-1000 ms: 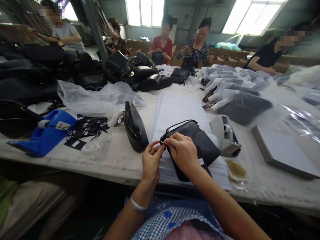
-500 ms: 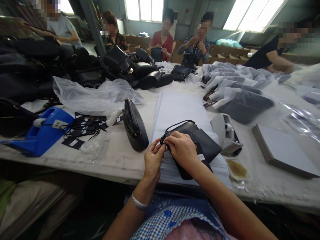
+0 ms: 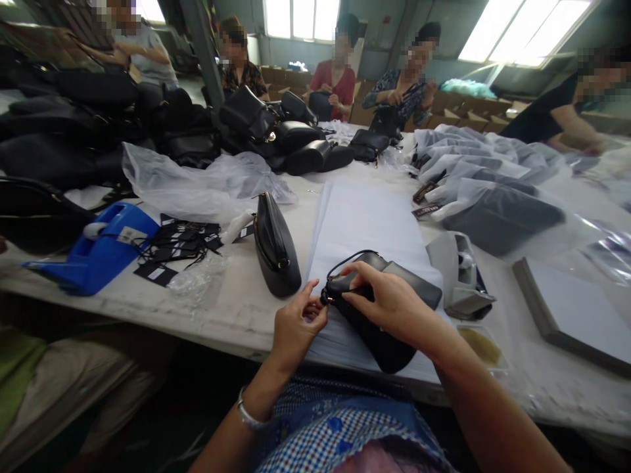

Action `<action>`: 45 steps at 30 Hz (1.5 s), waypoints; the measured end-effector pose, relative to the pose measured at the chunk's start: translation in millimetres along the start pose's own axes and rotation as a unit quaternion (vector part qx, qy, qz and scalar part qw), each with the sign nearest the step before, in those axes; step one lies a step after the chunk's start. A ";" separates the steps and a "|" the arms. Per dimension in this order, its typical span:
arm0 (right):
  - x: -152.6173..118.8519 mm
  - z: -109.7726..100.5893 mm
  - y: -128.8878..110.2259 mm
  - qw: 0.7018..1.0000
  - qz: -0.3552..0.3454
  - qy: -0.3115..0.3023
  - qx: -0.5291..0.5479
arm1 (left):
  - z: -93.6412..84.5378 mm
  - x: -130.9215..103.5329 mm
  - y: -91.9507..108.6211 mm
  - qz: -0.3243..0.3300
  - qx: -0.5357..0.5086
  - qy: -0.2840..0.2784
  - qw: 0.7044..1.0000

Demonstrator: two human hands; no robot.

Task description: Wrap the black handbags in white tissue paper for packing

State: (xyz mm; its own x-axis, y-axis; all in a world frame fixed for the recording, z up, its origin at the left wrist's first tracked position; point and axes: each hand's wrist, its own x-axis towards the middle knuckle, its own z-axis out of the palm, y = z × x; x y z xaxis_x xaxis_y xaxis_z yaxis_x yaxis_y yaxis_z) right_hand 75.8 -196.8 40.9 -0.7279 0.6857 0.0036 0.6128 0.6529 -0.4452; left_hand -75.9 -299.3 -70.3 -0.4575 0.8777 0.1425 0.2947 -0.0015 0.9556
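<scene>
A black handbag (image 3: 383, 345) lies on a stack of white paper sheets (image 3: 367, 210) in front of me. Its thin strap (image 3: 340, 263) loops up at the left end. My left hand (image 3: 298, 322) pinches the strap end, by a small gold-coloured metal fitting (image 3: 329, 299). Just right of the fitting, my right hand (image 3: 389, 299) is closed over the bag with thumb and forefinger together; what lies between them is too dark to make out. A second black handbag (image 3: 277, 246) stands to the left of the paper.
On the left are a blue tape dispenser (image 3: 111, 246), black hang tags (image 3: 182, 243) and plastic wrap (image 3: 207, 184). A grey dispenser (image 3: 461, 276), a small tray (image 3: 480, 345) and grey boards (image 3: 576, 309) are on the right. Bagged handbags (image 3: 503, 210) lie beyond; several co-workers (image 3: 332, 85) face the table.
My right hand has drawn slightly right, away from my left fingertips. The black tag with a white label under my right wrist no longer shows. The whole view has shifted slightly.
</scene>
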 end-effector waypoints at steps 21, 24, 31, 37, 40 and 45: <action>37.1 24.2 0.6 0.950 -0.223 -0.217 -0.008 | -42.1 -19.8 23.5 -0.193 -0.189 -0.048 0.962; 38.8 29.9 -0.1 0.947 -0.225 -0.230 0.010 | -38.9 -17.5 22.3 -0.186 -0.181 -0.051 0.964; 34.9 32.0 3.7 0.955 -0.197 -0.221 0.012 | -35.0 -14.6 8.3 -0.185 -0.210 -0.026 0.960; 31.3 29.3 -0.1 0.957 -0.192 -0.217 0.006 | -29.4 -20.7 4.2 -0.121 -0.052 -0.035 0.991; 31.1 29.8 -0.8 0.956 -0.193 -0.220 0.002 | -27.5 -22.0 8.7 -0.103 -0.024 -0.030 0.994; 30.7 30.6 -0.1 0.956 -0.194 -0.221 -0.006 | -27.1 -23.8 11.4 -0.097 -0.014 -0.034 0.995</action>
State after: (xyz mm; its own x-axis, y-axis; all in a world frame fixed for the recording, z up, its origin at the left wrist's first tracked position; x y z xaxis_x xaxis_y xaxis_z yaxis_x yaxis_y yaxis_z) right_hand 44.0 -185.7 13.6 -0.9581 0.1909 -0.2135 0.2727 0.8361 -0.4760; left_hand -84.5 -333.2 -55.8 -0.4452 0.8933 -0.0619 0.1824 0.1581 0.9704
